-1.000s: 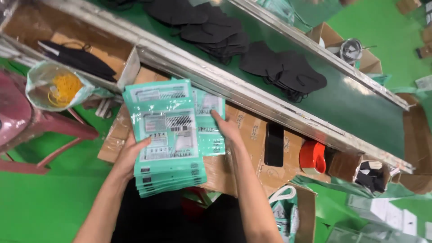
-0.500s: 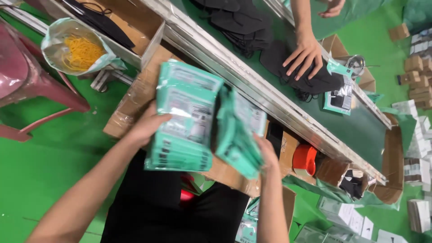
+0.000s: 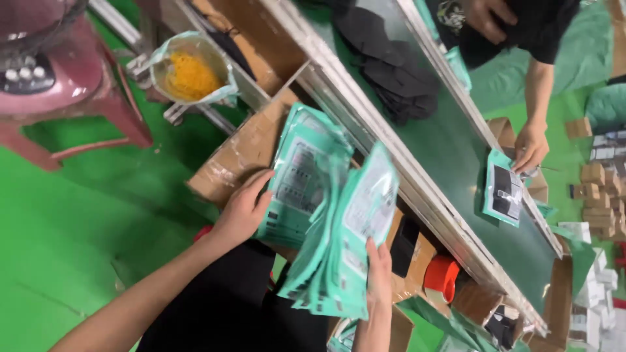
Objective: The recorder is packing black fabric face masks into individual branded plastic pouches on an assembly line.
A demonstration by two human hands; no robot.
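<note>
Teal pouches fill both our hands above the cardboard-topped bench, fanned apart, seemingly so each can be thumbed through. Furthest left, a pink stool stands on the green floor, and a clear bag lies open with orange bits inside. Our left hand curls around the flatter stack, fingers closed on its edge; our right hand pinches the drooping sheaf from below, thumb up. Beyond, black pieces ride the conveyor, where a co-worker's hand presses another pouch.
</note>
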